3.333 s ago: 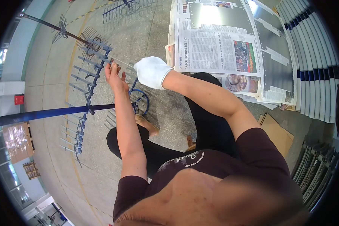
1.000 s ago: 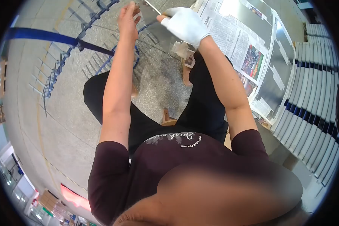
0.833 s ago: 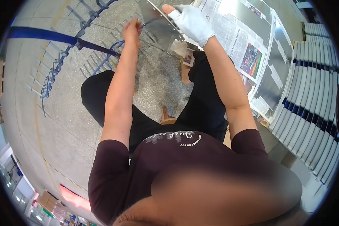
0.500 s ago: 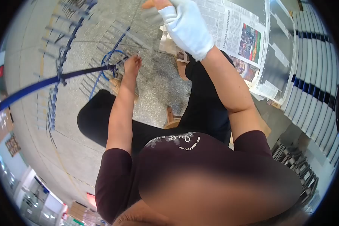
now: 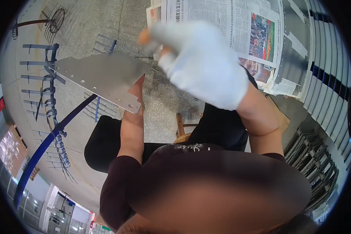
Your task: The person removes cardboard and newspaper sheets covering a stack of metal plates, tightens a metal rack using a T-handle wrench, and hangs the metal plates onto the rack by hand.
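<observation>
1. Rack (image 5: 51, 93): prongs spaced, presumably for hanging.
2. Plate (image 5: 99, 74): left corner near the prongs, right end over the left hand (image 5: 138, 89), likely bracing it; grip hidden.
3. Right hand (image 5: 206, 64): gloved, probably against smudges; blurred, grip unclear.
4. Newspaper (image 5: 210, 15): likely padding.

shirt (image 5: 169, 163): dark maroon, short sleeves (image 5: 121, 177), white chest lettering (image 5: 192, 147) | trousers (image 5: 105, 146): black | right glove (image 5: 210, 64): white, open-tipped

The metal plate (image 5: 101, 72) is hiding most of the left hand (image 5: 138, 89). The right hand (image 5: 206, 66) is looking fuzzy. The newspaper (image 5: 206, 11) is running past my view up top.
</observation>
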Demonstrator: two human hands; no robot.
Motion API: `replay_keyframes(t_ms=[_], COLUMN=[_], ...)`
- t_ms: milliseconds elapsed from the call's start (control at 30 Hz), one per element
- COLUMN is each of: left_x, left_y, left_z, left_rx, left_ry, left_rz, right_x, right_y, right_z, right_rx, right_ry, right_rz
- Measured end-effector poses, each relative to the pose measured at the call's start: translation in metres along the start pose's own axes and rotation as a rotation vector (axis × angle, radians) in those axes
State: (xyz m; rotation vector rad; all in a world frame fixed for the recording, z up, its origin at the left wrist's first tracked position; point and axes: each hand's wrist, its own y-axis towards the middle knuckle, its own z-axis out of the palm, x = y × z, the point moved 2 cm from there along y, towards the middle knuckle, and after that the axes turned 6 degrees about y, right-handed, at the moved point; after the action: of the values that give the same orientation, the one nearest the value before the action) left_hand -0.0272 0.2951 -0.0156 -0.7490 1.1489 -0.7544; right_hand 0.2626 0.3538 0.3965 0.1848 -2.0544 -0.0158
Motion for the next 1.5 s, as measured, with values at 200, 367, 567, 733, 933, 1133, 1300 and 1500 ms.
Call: replay_keyframes(t_ms=[200, 367, 567, 733, 933, 1133, 1300, 1500], left_x=[0.004, -0.005, -0.008, -0.009, 0.001, 0.003, 0.006, 0.007], left_y=[-0.002, 0.000, 0.010, 0.012, 0.018, 0.025, 0.029, 0.029], left_z=[0.007, 0.014, 0.018, 0.020, 0.017, 0.024, 0.028, 0.027], left_rx=[0.004, 0.018, 0.031, 0.038, 0.037, 0.040, 0.049, 0.048], left_ry=[-0.024, -0.029, -0.020, -0.014, -0.034, -0.056, -0.066, -0.073], left_rz=[-0.006, 0.000, -0.001, -0.010, -0.023, -0.013, -0.017, -0.019], right_x=[-0.028, -0.040, -0.047, -0.063, -0.085, -0.081, -0.086, -0.082], right_y=[-0.013, -0.014, -0.015, -0.009, -0.003, 0.001, 0.001, 0.003], right_z=[0.061, 0.093, 0.125, 0.141, 0.158, 0.155, 0.162, 0.155], right_rx=[0.630, 0.677, 0.670, 0.715, 0.631, 0.600, 0.593, 0.593], right_ry=[-0.419, -0.425, -0.414, -0.382, -0.357, -0.328, -0.329, -0.326], right_rz=[0.131, 0.145, 0.122, 0.224, 0.172, 0.229, 0.198, 0.235])
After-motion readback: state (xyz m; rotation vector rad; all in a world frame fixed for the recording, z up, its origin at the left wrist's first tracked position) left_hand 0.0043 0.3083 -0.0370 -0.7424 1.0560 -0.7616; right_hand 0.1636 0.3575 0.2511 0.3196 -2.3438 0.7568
